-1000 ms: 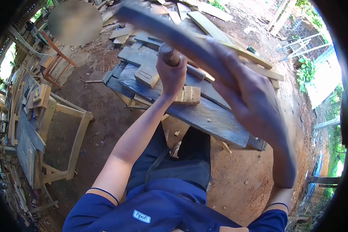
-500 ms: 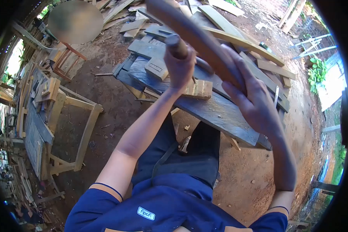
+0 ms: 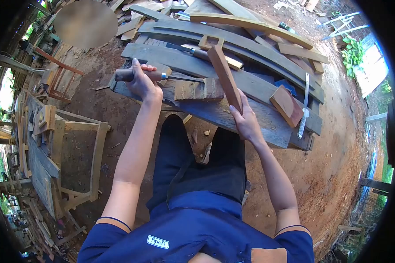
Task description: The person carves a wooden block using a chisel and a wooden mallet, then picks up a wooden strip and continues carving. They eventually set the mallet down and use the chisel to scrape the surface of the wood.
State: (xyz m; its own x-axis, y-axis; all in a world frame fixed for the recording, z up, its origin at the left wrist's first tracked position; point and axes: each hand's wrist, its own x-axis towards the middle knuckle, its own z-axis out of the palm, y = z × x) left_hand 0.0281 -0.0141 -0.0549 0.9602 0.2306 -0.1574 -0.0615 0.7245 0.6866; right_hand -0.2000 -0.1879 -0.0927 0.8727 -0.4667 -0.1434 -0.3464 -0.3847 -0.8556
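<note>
My left hand (image 3: 145, 87) is closed round the wooden handle of a chisel (image 3: 156, 76), its thumb raised along the handle. The narrow blade points right and reaches the top of a thick wooden block (image 3: 199, 90) near the bench's edge. In my right hand (image 3: 249, 122) is the lower end of a reddish-brown wooden bar (image 3: 225, 74), which tilts up and to the left past the block's right end. Both hands are above the dark plank-topped workbench (image 3: 245, 114).
A second chisel (image 3: 202, 54) and a wooden piece with a rectangular hole (image 3: 211, 42) lie farther back. At the right are a brown wood block (image 3: 285, 105) and a metal try square (image 3: 305, 111). Long boards (image 3: 250, 26) lie behind. A wooden frame table (image 3: 98, 153) stands left.
The wooden bar has come down from high in front of the camera. The chisel has turned from pointing toward the bench to lying sideways over the block, and my left hand has moved left.
</note>
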